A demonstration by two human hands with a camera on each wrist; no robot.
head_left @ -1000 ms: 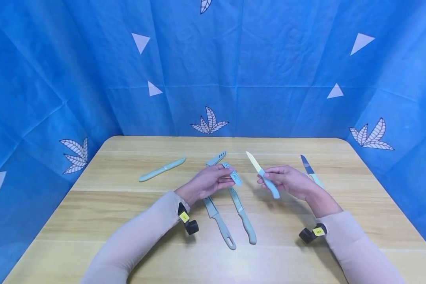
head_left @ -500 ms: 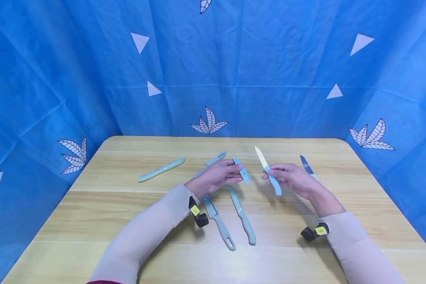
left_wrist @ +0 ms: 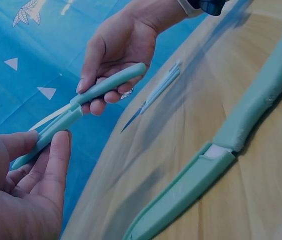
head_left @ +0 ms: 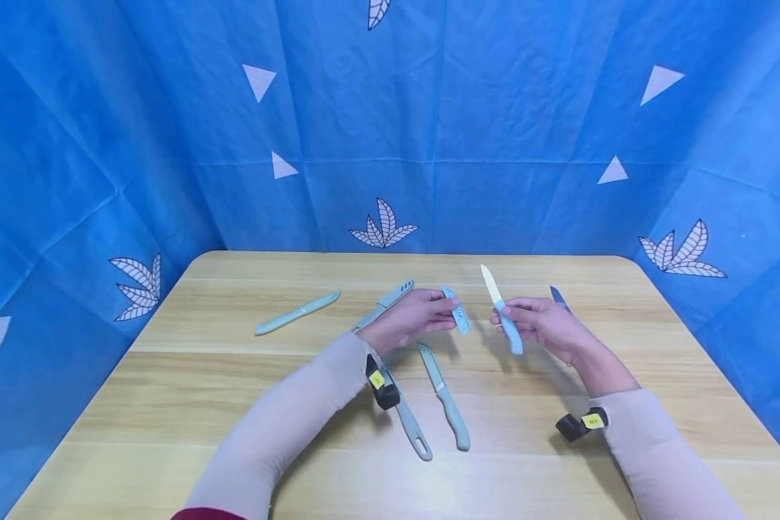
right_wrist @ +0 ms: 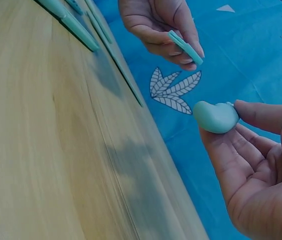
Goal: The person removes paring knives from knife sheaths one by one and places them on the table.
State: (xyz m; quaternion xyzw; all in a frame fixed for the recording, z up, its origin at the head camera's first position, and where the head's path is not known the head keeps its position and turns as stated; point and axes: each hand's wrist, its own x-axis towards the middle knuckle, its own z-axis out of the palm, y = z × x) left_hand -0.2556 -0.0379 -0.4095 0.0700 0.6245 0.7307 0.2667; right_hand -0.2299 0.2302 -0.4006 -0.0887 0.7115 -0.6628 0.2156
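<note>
My left hand [head_left: 421, 315] pinches a light blue-green blade sheath [head_left: 458, 316] between thumb and fingers, above the table. Facing it, my right hand [head_left: 547, 325] grips a paring knife [head_left: 511, 332] by its matching handle, pale blade bare and pointing up and away. In the head view a small gap separates sheath and knife; the left wrist view shows the sheath overlapping the knife near the blade's base. From the right wrist, the handle's rounded end [right_wrist: 215, 117] is seen between thumb and fingers. Below the hands lies a sheathed knife [head_left: 446, 401].
Another sheathed knife [head_left: 297, 313] lies at the left. One more [head_left: 396, 292] sits partly behind my left hand, and a knife with a slotted handle [head_left: 412, 430] under my left wrist. A dark-bladed knife [head_left: 558, 297] is mostly hidden behind my right hand. A blue curtain [head_left: 390, 130] hangs behind the table.
Both hands have shifted right and slightly away, the left hand farther, so the sheath is a little closer to the knife. The grips are the same; the knives on the table have not moved.
</note>
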